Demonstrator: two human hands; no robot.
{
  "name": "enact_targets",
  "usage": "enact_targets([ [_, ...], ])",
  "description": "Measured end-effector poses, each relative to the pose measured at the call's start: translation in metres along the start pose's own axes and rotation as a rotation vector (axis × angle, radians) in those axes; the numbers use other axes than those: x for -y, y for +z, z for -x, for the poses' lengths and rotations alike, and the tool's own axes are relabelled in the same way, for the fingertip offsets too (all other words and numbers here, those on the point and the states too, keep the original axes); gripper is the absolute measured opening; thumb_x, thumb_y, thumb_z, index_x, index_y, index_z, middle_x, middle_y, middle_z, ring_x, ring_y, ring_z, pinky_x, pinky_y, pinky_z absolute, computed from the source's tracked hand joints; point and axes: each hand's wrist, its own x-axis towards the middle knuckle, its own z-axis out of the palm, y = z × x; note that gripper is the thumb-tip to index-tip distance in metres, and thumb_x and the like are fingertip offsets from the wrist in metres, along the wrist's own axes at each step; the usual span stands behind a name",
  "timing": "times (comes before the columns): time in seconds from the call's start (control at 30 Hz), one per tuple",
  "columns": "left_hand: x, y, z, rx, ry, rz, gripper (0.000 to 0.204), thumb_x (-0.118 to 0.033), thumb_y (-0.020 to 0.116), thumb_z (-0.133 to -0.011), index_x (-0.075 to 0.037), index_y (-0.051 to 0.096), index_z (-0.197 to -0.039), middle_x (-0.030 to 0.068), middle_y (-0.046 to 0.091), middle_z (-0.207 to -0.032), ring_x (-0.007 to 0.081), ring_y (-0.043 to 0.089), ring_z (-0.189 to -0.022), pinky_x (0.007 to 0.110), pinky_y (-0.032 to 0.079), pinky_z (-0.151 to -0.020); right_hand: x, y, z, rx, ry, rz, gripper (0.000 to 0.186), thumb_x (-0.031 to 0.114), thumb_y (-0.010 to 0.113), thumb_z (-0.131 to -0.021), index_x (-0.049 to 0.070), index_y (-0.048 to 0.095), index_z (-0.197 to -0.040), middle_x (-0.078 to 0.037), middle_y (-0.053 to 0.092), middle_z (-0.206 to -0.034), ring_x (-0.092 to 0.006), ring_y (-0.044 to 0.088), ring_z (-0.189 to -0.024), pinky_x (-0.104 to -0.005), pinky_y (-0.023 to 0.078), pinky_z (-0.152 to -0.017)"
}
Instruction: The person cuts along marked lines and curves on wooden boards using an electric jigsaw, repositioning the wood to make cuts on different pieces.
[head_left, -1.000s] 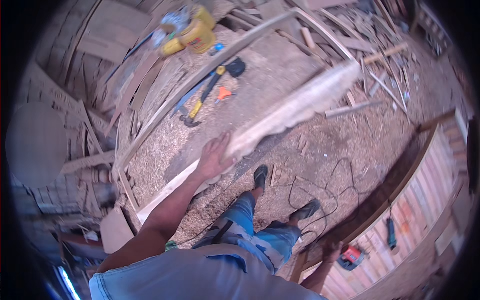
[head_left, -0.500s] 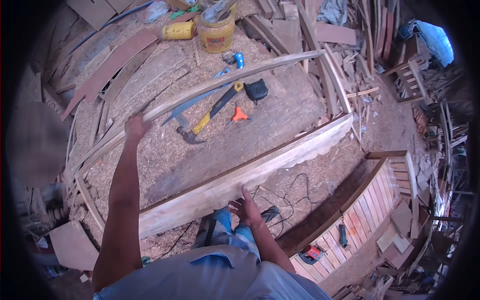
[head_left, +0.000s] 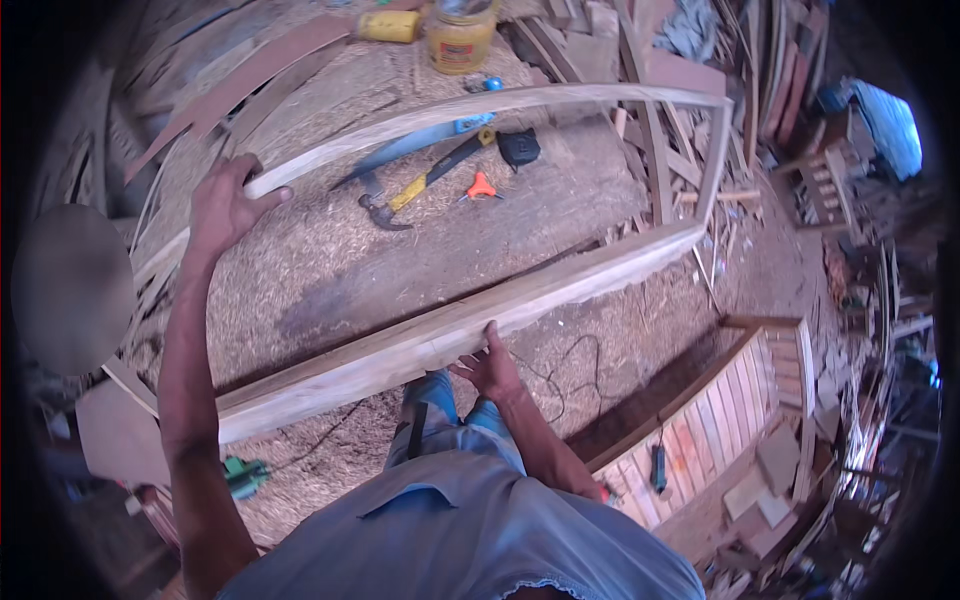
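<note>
A large wooden frame (head_left: 340, 372) with a curved far rail and a thick near board spans the view in front of me. My left hand (head_left: 225, 205) is wrapped round the far rail at the left. Against the near board rests my right hand (head_left: 488, 370), its thumb on the board's face and its fingers at the lower edge. Through the frame I see a claw hammer (head_left: 418, 186) with a yellow and black handle, a black tape measure (head_left: 518, 148), an orange three-armed tool (head_left: 481, 186) and a blue-handled handsaw (head_left: 420, 143), partly covered by the rail.
Sawdust and planks cover the ground. A yellow bucket (head_left: 462, 45) and a yellow container (head_left: 390, 26) stand far off. At the lower right lies a slatted wooden piece (head_left: 720, 410) with a dark green tool (head_left: 658, 468) on it. A green corded tool (head_left: 245, 477) lies lower left.
My left hand has moved left and up with the far rail, appearing larger. The frame has shifted and tilted. My right hand's thumb now overlaps the near board. The camera view has shifted too.
</note>
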Motion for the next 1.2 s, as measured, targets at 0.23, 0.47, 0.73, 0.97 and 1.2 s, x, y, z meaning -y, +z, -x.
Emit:
enact_targets([
  [0.23,-0.130,-0.121,0.107,-0.326,0.065,-0.197,0.058,-0.056,0.083,-0.085,-0.005,0.073,-0.110,0.0156,0.072,-0.101,0.0344,0.070,-0.099,0.048,0.053,-0.087,0.068,-0.041,0.081,0.181,-0.202,0.025,0.091,0.067,0.066,-0.099,0.009,0.036,-0.162,-0.019,0.042,-0.159,-0.0400,0.055,-0.138,-0.0596,0.057,-0.104],
  [0.47,-0.192,-0.174,0.226,-0.569,-0.087,-0.192,0.053,-0.053,0.083,-0.087,-0.007,0.075,-0.112,0.0122,0.072,-0.100,0.0294,0.068,-0.092,0.044,0.054,-0.084,0.167,-0.053,0.177,0.280,-0.534,0.203,0.084,0.060,0.069,-0.101,0.005,0.041,-0.158,-0.021,0.051,-0.154,-0.0377,0.068,-0.124,-0.0524,0.064,-0.096],
  [0.73,-0.163,-0.167,0.314,-0.750,-0.252,0.435,0.052,-0.050,0.082,-0.094,-0.003,0.067,-0.112,0.0082,0.069,-0.089,0.0200,0.063,-0.082,0.036,0.050,-0.079,0.258,0.047,0.299,0.233,-1.118,0.437,0.075,0.054,0.070,-0.103,0.004,0.050,-0.154,-0.014,0.062,-0.145,-0.0288,0.063,-0.130,-0.0432,0.055,-0.103],
  [0.97,-0.148,-0.099,0.336,-0.866,-0.481,0.940,0.056,-0.053,0.079,-0.098,0.001,0.069,-0.113,0.0049,0.065,-0.086,0.0137,0.062,-0.083,0.029,0.049,-0.074,0.268,0.160,0.409,0.091,-1.541,0.778,0.058,0.043,0.074,-0.102,0.000,0.066,-0.141,-0.012,0.066,-0.134,-0.0192,0.067,-0.115,-0.0314,0.054,-0.096],
  [1.2,-0.157,0.005,0.350,-0.904,-0.582,1.516,0.060,-0.053,0.075,-0.100,0.000,0.062,-0.125,0.0082,0.066,-0.102,0.0189,0.065,-0.089,0.035,0.056,-0.078,0.232,0.224,0.443,0.137,-1.843,1.139,0.052,0.045,0.067,-0.105,0.000,0.071,-0.130,-0.010,0.075,-0.113,-0.0170,0.068,-0.102,-0.0325,0.050,-0.093],
])
